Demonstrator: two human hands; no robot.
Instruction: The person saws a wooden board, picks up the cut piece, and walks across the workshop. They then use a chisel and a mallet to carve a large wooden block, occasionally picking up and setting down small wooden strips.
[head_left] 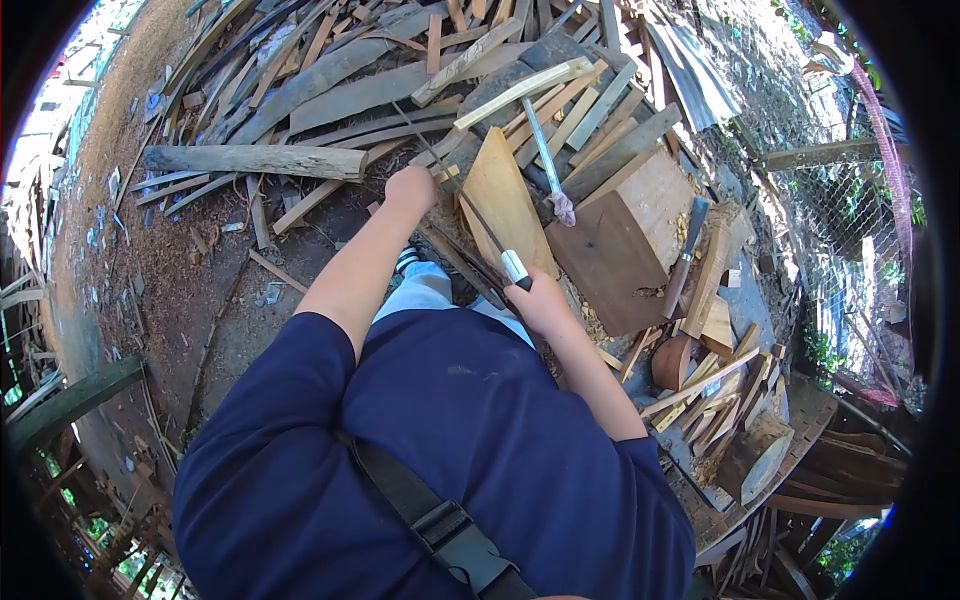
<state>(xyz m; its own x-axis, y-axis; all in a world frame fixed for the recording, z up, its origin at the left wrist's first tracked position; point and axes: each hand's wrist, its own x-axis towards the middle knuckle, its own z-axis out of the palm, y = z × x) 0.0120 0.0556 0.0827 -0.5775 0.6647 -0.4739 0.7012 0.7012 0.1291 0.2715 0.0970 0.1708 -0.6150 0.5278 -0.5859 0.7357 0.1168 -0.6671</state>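
Observation:
My right hand [540,302] is closed round the white and black handle of a long thin-bladed tool, seen nearly edge-on, perhaps a machete [485,225]. Its dark blade slants up and left, passing close beside my left hand [411,190]. That hand is closed, with a small piece of pale wood [446,173] showing at its fingers; most of what it grips is hidden. A pointed yellowish board [503,200] leans just right of the blade. Farther right stands a large brown wood block [612,258].
Scrap planks [350,95] are heaped ahead. A thick weathered board [255,161] lies left. A metal rod [541,150] rests near the block. At right are a wooden-handled blade [687,255], loose offcuts [715,405] and a wire fence [770,190].

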